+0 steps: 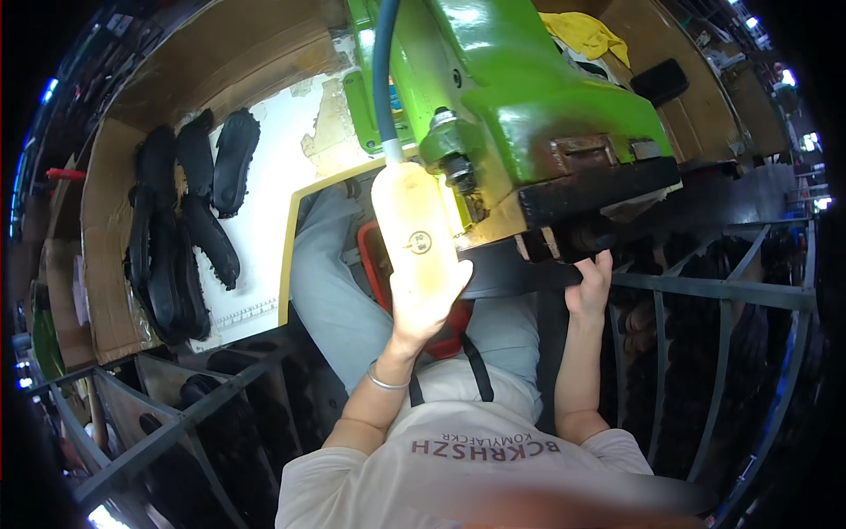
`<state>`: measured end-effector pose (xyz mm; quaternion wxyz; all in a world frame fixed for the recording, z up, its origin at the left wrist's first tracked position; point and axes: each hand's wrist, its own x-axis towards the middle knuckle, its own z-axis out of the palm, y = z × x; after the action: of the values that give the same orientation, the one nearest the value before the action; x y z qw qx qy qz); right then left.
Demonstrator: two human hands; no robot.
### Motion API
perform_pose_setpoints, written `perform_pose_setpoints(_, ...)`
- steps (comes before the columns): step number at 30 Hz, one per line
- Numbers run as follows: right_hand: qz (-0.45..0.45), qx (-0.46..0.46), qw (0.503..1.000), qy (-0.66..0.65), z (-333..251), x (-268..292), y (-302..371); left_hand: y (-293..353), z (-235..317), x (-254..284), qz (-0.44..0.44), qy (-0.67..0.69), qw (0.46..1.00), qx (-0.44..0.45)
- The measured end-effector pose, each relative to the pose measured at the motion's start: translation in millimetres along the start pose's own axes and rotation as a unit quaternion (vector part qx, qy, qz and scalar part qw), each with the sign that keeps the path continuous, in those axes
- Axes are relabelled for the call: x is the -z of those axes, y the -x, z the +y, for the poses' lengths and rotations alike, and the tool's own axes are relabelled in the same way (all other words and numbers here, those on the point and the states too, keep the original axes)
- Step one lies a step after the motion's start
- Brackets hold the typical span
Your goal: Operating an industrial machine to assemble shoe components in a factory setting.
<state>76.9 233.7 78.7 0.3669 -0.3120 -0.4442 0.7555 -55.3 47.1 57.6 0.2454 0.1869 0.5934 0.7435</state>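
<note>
A long black shoe sole (526, 275) lies crosswise under the head of a green machine (564, 106). My left hand (425, 298) is at the sole's left end, its thumb against the edge. A glowing lamp (418, 207) hides most of that hand's fingers. At the other end, my right hand (588, 286) is closed on the sole, with fingers bent up beside the machine's dark working parts (583, 236). Where the sole meets the machine is partly hidden by the machine head.
Several black soles (236, 163) lie in the cardboard-walled tray at left, on a white board (264, 238) with a yellow edge. Metal racks with dark soles flank me, the right rack's rail (714, 288) near my right arm. A yellow cloth (586, 37) sits behind the machine.
</note>
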Motion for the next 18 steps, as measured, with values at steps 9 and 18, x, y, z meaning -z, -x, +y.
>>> perform_pose_setpoints(9, -0.112, -0.024, 0.993, -0.014, 18.8, -38.1, -0.4, 20.8, 25.5, 50.4, 0.032, 0.039, 0.999, 0.013)
perform_pose_setpoints(18, -0.209, -0.060, 0.974, 0.061, 18.7, -80.1, 2.5, 50.7, 5.2, 85.2, -0.121, -0.001, 0.984, 0.128)
